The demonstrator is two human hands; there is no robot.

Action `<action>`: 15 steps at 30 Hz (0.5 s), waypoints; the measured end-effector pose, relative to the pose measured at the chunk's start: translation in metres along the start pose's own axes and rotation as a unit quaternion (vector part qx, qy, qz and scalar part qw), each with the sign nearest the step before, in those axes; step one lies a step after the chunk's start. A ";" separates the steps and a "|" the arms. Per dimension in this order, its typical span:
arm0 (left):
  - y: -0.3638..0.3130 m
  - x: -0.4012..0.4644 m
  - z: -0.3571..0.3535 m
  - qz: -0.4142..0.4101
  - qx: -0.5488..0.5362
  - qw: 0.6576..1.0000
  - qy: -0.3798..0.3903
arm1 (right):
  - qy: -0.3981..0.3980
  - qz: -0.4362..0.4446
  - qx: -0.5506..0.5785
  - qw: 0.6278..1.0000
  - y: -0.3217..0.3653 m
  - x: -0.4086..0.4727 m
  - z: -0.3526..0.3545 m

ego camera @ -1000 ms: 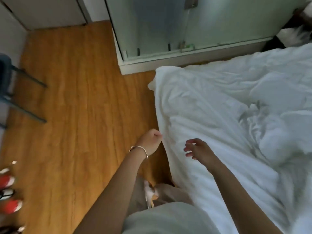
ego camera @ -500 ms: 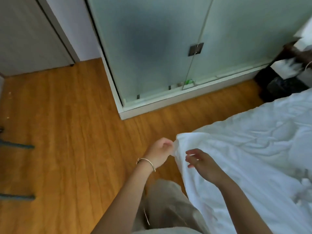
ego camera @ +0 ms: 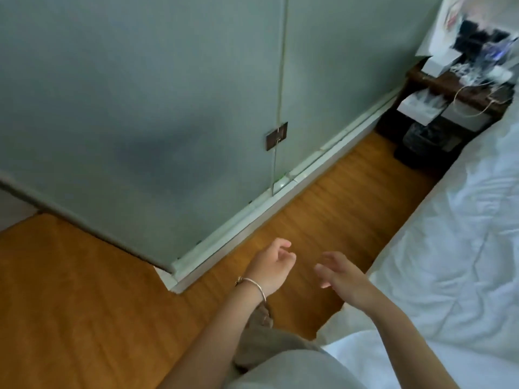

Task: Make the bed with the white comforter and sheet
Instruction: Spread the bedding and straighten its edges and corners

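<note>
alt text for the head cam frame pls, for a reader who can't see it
Both hands, the left hand wearing a bracelet and the right hand, hover open and empty over a wooden floor beside a bed's white comforter. A frosted glass partition stands ahead, with a cluttered dark nightstand at top right.

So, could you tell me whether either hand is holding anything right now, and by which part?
Nothing is held: the left hand and right hand hang free over the floor.
</note>
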State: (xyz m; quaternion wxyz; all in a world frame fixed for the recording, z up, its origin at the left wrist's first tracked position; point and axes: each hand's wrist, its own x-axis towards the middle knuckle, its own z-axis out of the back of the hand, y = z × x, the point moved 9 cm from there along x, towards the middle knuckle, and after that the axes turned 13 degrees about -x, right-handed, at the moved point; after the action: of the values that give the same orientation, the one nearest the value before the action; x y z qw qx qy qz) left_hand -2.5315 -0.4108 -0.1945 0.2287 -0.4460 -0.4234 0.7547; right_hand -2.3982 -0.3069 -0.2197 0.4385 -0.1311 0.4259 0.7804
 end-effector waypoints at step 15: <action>-0.201 0.295 -0.154 -0.080 0.136 0.922 0.355 | -0.246 -0.253 0.202 0.914 -0.058 0.138 0.204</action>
State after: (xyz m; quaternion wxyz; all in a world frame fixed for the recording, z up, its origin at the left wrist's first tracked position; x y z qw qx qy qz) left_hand -2.5514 -0.0228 -0.2037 0.4815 -0.6140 -0.2421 0.5766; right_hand -2.3975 -0.0542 -0.2083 0.7289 0.0528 0.4061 0.5486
